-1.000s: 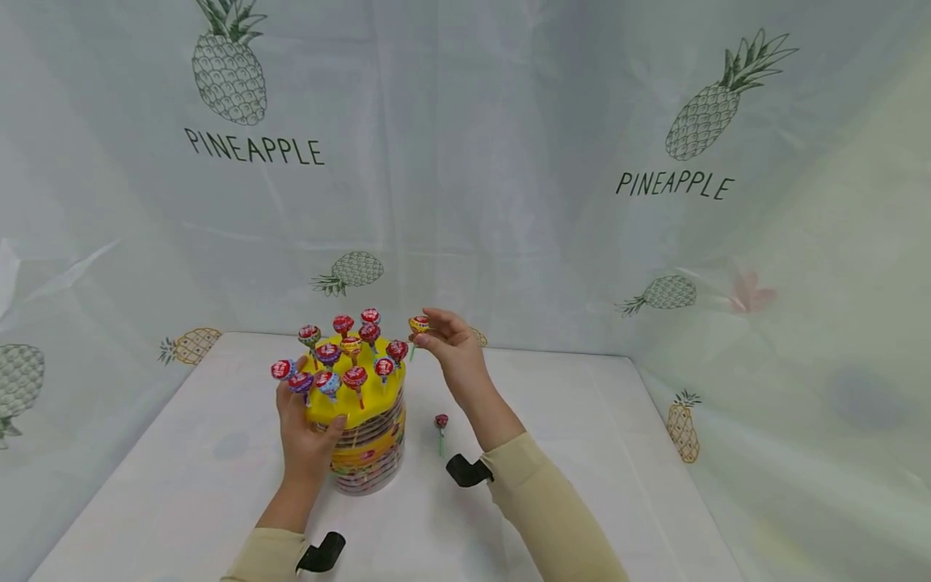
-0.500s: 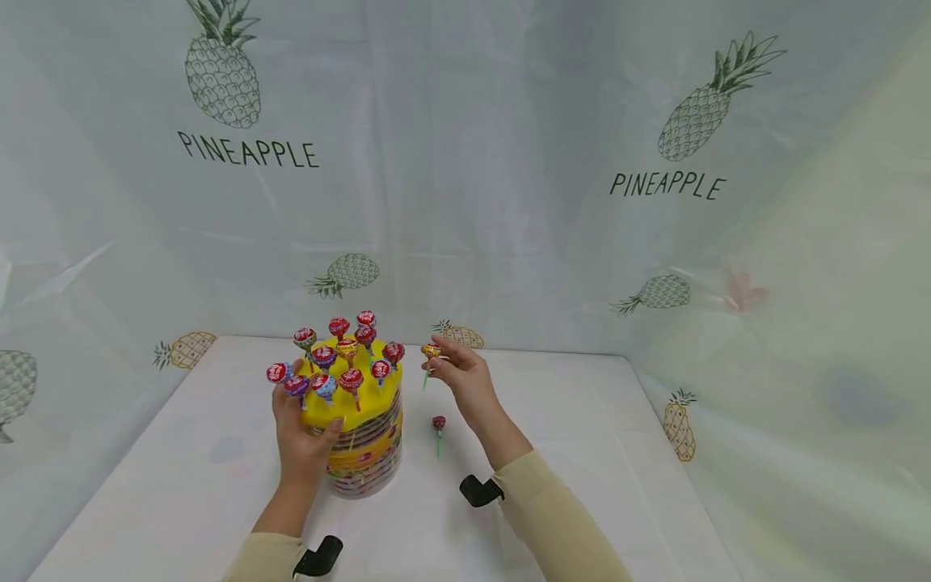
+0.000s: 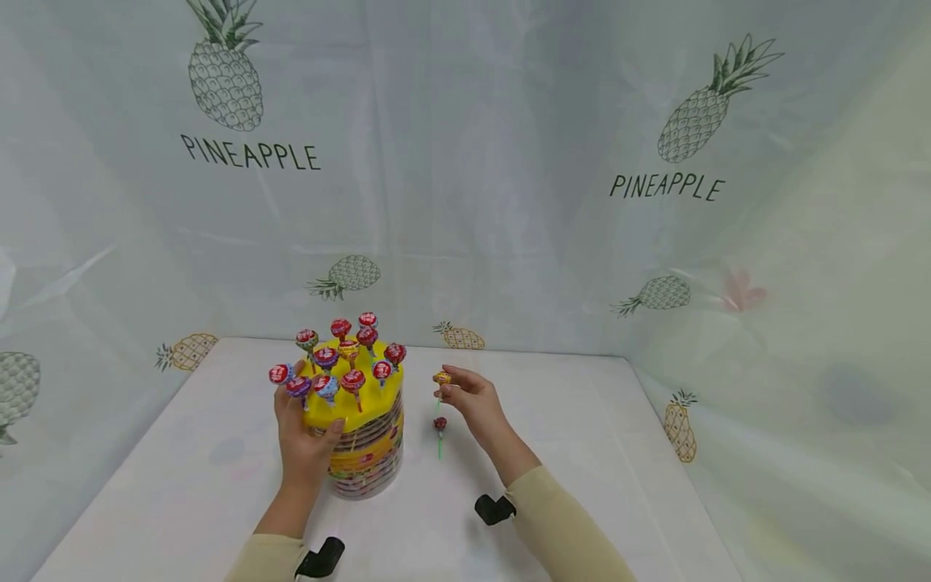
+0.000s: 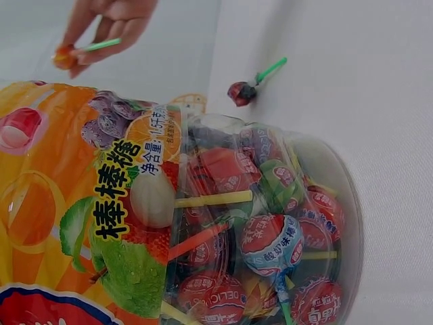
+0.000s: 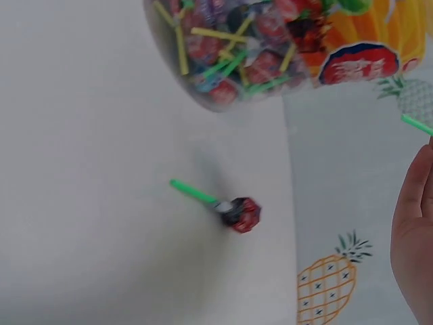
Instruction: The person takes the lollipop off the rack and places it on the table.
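Note:
A clear jar (image 3: 367, 465) with a fruit-printed label and a yellow lid (image 3: 374, 398) stands on the table, full of wrapped lollipops. Several lollipops (image 3: 353, 380) stick up out of the lid. My left hand (image 3: 300, 444) grips the jar's top from the left, thumb at the near rim. To the right of the jar, my right hand (image 3: 476, 402) pinches a yellow-wrapped lollipop (image 3: 441, 377), its green stick (image 4: 103, 45) pointing down in the head view. Below it, a dark red lollipop (image 3: 440, 423) with a green stick lies on the table; the right wrist view also shows this lollipop (image 5: 245, 213).
The white table (image 3: 582, 453) extends on both sides of the jar, its far edge meeting a hanging sheet (image 3: 465, 202) printed with pineapples. Black wrist mounts (image 3: 494, 510) protrude at both sleeves.
My right hand has moved down and slightly right, away from the lid, carrying the yellow lollipop toward the one on the table. The left hand still holds the jar.

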`<state>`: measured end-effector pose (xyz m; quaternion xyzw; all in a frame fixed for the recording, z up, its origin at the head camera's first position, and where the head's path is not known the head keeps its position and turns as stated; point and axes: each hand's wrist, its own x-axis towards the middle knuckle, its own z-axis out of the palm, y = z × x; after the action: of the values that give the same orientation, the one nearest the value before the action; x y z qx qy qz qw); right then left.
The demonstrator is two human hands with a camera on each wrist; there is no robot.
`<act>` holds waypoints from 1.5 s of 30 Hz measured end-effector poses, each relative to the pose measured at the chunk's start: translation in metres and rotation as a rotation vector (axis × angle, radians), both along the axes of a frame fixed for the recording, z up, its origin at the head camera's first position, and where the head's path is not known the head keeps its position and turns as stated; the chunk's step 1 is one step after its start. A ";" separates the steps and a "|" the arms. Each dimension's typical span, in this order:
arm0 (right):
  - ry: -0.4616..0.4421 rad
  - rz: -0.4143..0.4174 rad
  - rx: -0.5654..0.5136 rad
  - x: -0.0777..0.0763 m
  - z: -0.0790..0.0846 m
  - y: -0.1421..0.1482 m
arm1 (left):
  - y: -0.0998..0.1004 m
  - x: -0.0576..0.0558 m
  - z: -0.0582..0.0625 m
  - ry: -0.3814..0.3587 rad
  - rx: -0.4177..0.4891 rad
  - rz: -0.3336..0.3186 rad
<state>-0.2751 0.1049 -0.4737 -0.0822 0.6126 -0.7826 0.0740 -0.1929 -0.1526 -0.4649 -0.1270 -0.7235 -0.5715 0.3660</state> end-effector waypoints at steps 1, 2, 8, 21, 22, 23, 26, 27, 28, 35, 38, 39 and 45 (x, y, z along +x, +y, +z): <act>-0.005 -0.004 0.009 0.000 -0.003 0.001 | 0.000 0.000 -0.001 -0.004 0.001 0.000; -0.012 -0.008 0.016 0.000 -0.007 0.003 | 0.001 0.000 -0.001 -0.007 -0.001 0.005; -0.016 -0.042 0.085 -0.001 -0.027 0.009 | 0.001 -0.002 -0.005 -0.009 -0.011 0.024; -0.050 -0.043 0.159 0.003 -0.062 0.025 | 0.000 0.006 -0.007 -0.040 -0.040 0.060; -0.054 -0.042 0.166 0.005 -0.060 0.026 | 0.000 0.006 -0.007 -0.041 -0.040 0.060; -0.062 -0.044 0.176 0.006 -0.059 0.027 | 0.000 0.006 -0.008 -0.040 -0.040 0.060; -0.091 -0.045 0.218 0.008 -0.053 0.028 | 0.001 0.007 -0.006 -0.041 -0.039 0.056; -0.099 -0.046 0.232 0.008 -0.053 0.029 | 0.001 0.007 -0.005 -0.038 -0.040 0.056; -0.094 -0.046 0.247 0.007 -0.055 0.030 | 0.001 0.007 -0.005 -0.037 -0.041 0.056; -0.072 -0.069 0.288 -0.002 -0.076 0.032 | 0.001 0.004 -0.002 -0.023 -0.038 0.060; -0.085 -0.081 0.360 -0.006 -0.082 0.032 | 0.002 0.002 0.000 -0.006 -0.032 0.049; -0.092 -0.085 0.386 -0.007 -0.083 0.033 | 0.002 0.002 0.001 0.000 -0.029 0.045; -0.124 -0.101 0.488 -0.011 -0.092 0.033 | 0.002 0.002 0.001 -0.014 -0.008 0.037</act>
<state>-0.2859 0.1380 -0.5657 0.0170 0.7809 -0.6179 0.0897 -0.1907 -0.1503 -0.4636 -0.1112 -0.7303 -0.5627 0.3709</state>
